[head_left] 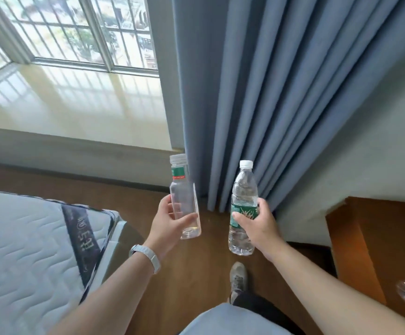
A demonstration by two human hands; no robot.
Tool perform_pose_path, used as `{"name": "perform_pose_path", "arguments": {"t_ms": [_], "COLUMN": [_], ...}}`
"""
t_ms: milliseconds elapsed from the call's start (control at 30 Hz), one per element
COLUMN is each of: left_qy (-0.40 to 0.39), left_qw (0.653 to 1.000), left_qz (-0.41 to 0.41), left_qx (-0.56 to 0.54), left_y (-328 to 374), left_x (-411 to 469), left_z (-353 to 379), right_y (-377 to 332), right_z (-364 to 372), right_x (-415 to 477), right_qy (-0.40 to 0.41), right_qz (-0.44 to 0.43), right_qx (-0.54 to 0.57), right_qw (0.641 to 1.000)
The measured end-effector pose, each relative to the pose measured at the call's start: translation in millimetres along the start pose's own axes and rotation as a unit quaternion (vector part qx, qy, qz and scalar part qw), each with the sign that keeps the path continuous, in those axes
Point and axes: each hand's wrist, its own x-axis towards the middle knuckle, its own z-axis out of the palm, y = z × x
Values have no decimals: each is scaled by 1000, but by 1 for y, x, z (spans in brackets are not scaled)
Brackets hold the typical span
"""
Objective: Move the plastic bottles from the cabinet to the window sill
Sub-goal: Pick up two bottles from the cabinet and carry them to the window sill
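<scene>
Grip of left hand point(169, 222) on square clear bottle point(184, 199), right hand point(260, 227) on ribbed bottle point(244, 187)

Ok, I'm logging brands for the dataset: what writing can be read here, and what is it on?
Nothing reads clearly enough to quote.
Square bottle in the left hand: green neck label with a red strip of white print, too blurred to read.
Round bottle in the right hand: green wrap label with white print, too blurred to read.
Mattress: pale characters on its dark band, lying sideways, not legible.
</scene>
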Motion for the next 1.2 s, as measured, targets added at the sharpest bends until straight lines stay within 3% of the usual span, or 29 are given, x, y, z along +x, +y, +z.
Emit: {"name": "perform_pose_path", "arguments": {"t_ms": [233, 500, 667, 933, 1200], "left_qy": [77, 150, 223, 324, 362], "left_qw": [997, 988, 974, 943, 928], "left_qz": [-23, -29, -5, -5, -3], "left_qx": [9, 12, 43, 74, 85], "left_y": [2, 48, 72, 82, 84], "left_x": [34, 106, 130, 132, 162], "left_z": [-13, -4, -11, -50, -97], "right_y": [-18, -64, -89, -131, -166], "right_z": [32, 41, 58, 99, 148], "right_x": [64, 167, 218, 256, 283], "right_qy": [-71, -191, -268, -361, -375], "right_qz": [-6, -68, -102, -106, -132], "right_qx": [16, -28, -57, -15, -44], "right_qw": [997, 979, 956, 927, 917]}}
